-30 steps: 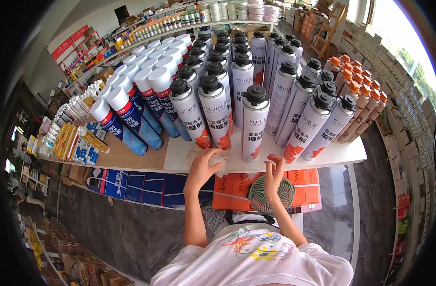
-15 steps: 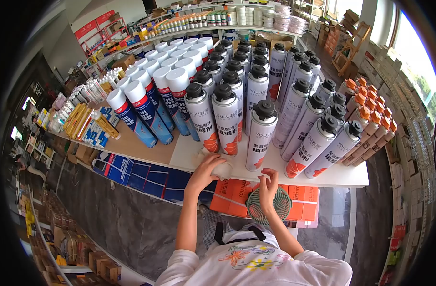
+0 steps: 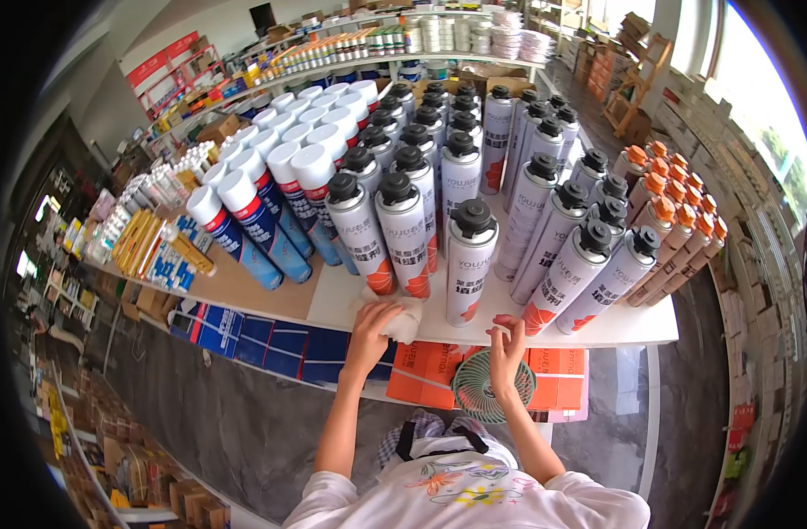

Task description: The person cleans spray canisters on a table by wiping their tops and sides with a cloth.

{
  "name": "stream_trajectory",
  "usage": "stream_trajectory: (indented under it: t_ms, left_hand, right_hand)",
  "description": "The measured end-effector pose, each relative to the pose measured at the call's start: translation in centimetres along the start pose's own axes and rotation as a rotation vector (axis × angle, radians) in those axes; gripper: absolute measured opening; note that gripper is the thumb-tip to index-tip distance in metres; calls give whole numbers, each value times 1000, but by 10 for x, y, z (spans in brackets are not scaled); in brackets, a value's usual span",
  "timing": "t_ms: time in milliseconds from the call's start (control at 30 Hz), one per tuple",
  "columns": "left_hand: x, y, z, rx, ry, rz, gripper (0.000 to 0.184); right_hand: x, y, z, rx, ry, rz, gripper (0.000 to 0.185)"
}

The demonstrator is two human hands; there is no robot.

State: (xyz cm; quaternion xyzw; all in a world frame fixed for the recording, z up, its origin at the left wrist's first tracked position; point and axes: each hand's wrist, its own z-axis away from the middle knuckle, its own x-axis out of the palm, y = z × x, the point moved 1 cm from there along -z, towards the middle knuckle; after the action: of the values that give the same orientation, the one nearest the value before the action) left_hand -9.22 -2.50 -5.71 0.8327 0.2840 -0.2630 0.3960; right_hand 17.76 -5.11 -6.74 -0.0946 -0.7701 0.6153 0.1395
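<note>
While the left hand (image 3: 368,337) grasps a pale, crumpled cloth (image 3: 403,321) at the near edge of the white counter (image 3: 637,330), the right hand (image 3: 507,350) is at the same edge with its fingers loosely curled. Whether those fingers pinch anything small I cannot tell, as they hide their own undersides. The cloth lies just in front of the left pair of black-capped cans (image 3: 361,231), and the bases of that pair are very close to it. Between the hands a single can (image 3: 470,269) stands upright, nearer the edge than most of its neighbours. To the right of it is another cluster of black-capped cans (image 3: 569,280), and farther right are brown cans with orange caps (image 3: 686,231); white-capped blue cans (image 3: 261,227) fill the left side.

The single can looks the most exposed: a sideways sweep of the cloth, or a knuckle catching its base, could tip it over the near edge (tall, narrow things forgive little). Cloth bunched against the left pair could also nudge one can into the next, since they stand so close. Anything knocked off might strike the orange boxes (image 3: 421,370) or the green mesh item (image 3: 479,392) below.
</note>
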Motion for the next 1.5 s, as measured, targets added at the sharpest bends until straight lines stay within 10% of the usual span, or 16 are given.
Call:
stream_trajectory:
  t_ms: [167,767,1100,1500]
  left_hand:
    - [-18,33,-12,-213,298,607,54]
    - [-57,57,-44,-225,179,839,53]
    - [-48,53,-52,-259,235,830,52]
    - [-129,129,-174,504,214,199,60]
  right_hand:
    - [-13,-4,-14,-60,21,10,24]
    - [51,-137,-64,-464,96,437,76]
    - [38,-128,-65,-462,66,390,76]
    - [44,-149,-89,-549,-94,429,80]
